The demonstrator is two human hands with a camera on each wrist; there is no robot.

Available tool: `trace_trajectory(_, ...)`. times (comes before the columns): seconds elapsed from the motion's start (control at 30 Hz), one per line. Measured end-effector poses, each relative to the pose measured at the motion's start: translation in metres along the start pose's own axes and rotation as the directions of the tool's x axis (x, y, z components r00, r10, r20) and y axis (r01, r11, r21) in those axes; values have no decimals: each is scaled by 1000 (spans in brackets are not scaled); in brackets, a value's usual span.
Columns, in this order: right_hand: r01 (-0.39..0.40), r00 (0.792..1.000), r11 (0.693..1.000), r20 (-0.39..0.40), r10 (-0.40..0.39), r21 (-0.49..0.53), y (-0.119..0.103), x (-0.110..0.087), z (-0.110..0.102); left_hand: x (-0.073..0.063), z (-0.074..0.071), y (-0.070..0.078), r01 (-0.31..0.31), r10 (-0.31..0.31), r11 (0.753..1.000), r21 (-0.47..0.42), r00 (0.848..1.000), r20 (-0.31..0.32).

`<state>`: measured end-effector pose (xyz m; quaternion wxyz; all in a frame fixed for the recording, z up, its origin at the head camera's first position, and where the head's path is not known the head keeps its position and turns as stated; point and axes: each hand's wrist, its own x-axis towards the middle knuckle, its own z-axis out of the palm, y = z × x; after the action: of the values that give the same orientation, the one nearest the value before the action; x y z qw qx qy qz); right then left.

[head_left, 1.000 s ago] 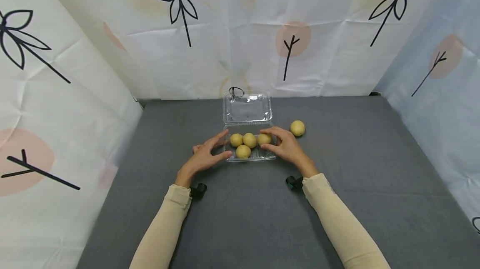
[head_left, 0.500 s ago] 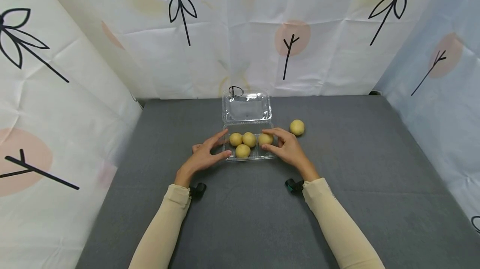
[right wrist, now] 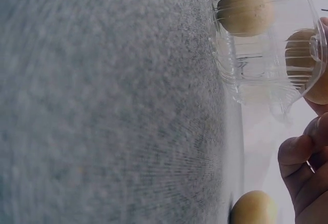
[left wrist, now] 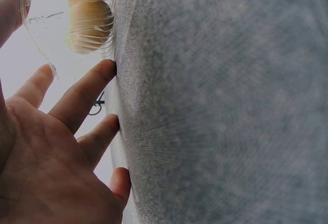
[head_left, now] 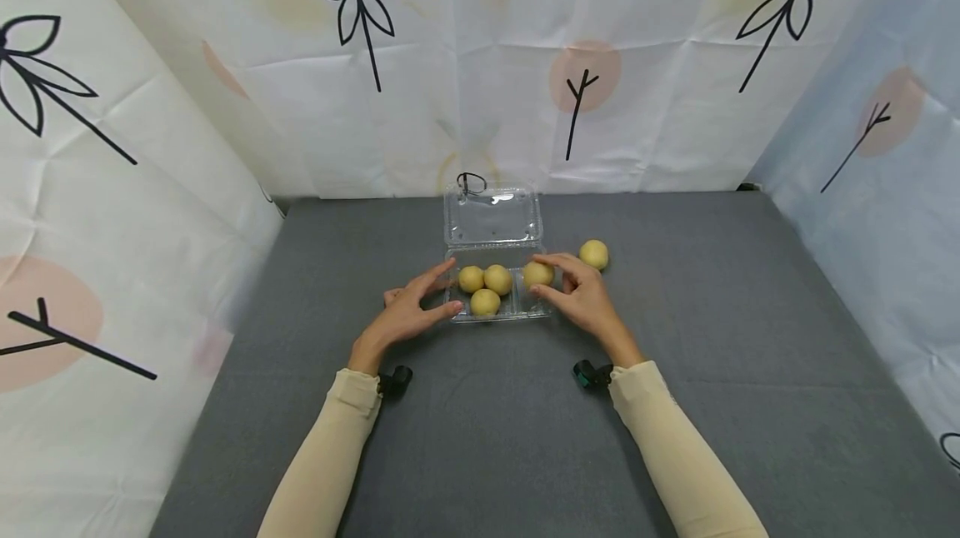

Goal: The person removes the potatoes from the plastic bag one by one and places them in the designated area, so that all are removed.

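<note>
A clear plastic clamshell box (head_left: 495, 320) lies open on the table, its lid (head_left: 493, 226) tipped back. Three round yellow balls sit in its left part; the front one (head_left: 485, 302) is nearest the near rim. My right hand (head_left: 581, 292) pinches another yellow ball (head_left: 537, 274) between thumb and fingertips at the box's right end. In the right wrist view this ball (right wrist: 302, 55) shows high, partly behind the clear wall. My left hand (head_left: 408, 309) rests at the box's left side with fingers spread and fairly straight, thumb at the front corner; in its wrist view the fingertips meet the table.
One more yellow ball (head_left: 594, 255) lies on the grey table (head_left: 480, 438) to the right of the box, just beyond the right hand. White printed cloth (head_left: 480, 63) hangs behind the table and along both sides.
My right hand has shifted slightly right, and the pinched ball has moved with it, away from the other balls toward the box's right end. The left hand stays in place.
</note>
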<state>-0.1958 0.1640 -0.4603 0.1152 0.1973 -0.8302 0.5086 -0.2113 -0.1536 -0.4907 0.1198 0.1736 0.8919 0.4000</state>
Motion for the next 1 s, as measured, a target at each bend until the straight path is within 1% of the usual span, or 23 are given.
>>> trace_trajectory(0.1,24,1000,1000,-17,-23,17,-14,-2,-5,0,0,0,-1,1,1000,-1,1000,1)
trace_trajectory(0.17,37,999,999,-31,-36,33,-15,-2,-6,0,0,0,1,-1,1000,2,1000,1)
trace_trajectory(0.27,53,997,997,-64,-49,54,-8,-3,-6,0,0,0,3,-3,1000,4,1000,1)
trace_trajectory(0.4,35,995,997,-98,-29,66,-4,-5,-9,0,0,0,5,-5,1000,10,1000,2)
trace_trajectory(0.43,27,995,997,-102,-19,69,-8,-6,-11,0,0,0,6,-6,1000,13,1000,1)
trace_trajectory(0.5,7,994,999,-107,-1,54,-9,-7,-13,0,0,0,6,-6,1000,15,1000,1)
trace_trajectory(1.0,-32,982,999,-185,34,13,2,-14,-30,-1,-1,-1,0,0,1000,9,1000,6)
